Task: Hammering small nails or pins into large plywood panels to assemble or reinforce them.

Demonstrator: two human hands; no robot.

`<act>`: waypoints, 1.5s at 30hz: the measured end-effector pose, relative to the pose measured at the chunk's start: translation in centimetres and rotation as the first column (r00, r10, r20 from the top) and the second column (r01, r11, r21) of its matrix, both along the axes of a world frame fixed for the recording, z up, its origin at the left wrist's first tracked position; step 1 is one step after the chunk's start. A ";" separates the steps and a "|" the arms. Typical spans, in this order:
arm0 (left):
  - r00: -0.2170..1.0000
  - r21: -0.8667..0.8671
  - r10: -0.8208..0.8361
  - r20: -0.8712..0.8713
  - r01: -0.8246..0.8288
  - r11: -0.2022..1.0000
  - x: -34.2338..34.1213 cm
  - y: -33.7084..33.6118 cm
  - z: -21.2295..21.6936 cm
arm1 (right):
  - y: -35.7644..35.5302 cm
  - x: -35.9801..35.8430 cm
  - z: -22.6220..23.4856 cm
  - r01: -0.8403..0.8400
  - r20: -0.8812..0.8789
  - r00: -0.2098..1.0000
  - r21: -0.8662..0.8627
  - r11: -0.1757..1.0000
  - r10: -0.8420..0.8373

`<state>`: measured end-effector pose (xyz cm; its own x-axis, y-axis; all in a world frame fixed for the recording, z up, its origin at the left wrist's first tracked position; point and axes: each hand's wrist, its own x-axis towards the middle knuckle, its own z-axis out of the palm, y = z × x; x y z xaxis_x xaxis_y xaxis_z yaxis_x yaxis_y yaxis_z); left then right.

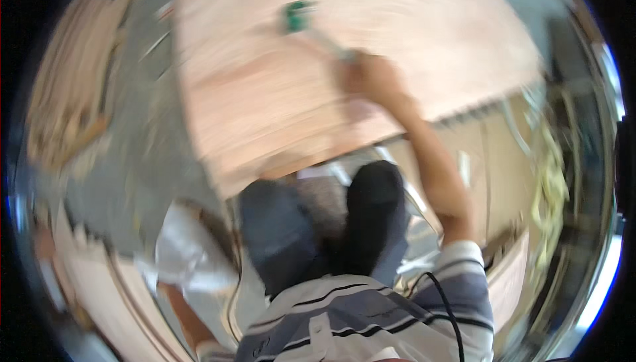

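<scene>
A large pale wooden board (pixel 371 24) lies in front of my knees. Over it, my right hand (pixel 368 77) is closed round the handle of a green-headed tool (pixel 296 17). Its thin pale shaft points to the far left, and motion blur hides its exact kind. Low on the left, my left forearm reaches to a white plastic bag (pixel 189 249). My left hand (pixel 163 288) is at the lower edge of this bag, its fingers mostly hidden, so I cannot tell whether it grips the plastic.
Stacked wooden strips (pixel 79 77) lie at the far left on the grey floor (pixel 149 117). More long boards (pixel 112 289) are at the lower left. Yellowish strapping (pixel 553 189) hangs at the right, beside brown sheets (pixel 500 170). A black cable (pixel 450 309) runs over my right sleeve.
</scene>
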<state>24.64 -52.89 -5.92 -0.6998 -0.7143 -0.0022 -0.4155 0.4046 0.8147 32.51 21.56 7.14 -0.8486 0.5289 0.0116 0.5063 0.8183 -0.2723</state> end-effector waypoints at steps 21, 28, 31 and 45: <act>-0.615 -0.675 -0.751 0.240 0.450 -0.584 6.0 42.1 17.2 | 1.4 3.8 2.4 -0.199 -0.258 0.948 -0.028 0.980 0.185; -0.816 -0.603 -0.488 0.310 0.229 -0.764 1.8 43.8 16.5 | 1.1 2.1 3.7 -0.173 -0.142 0.978 -0.122 0.977 0.156; -0.806 -0.551 -0.531 0.260 0.328 -0.767 0.6 42.9 18.4 | 1.8 1.3 4.5 -0.148 -0.099 0.986 -0.153 0.977 0.134; -0.625 -0.114 -0.695 0.356 0.709 -0.696 7.0 41.4 29.4 | 0.0 1.2 9.4 0.084 0.351 0.936 -0.300 0.950 0.028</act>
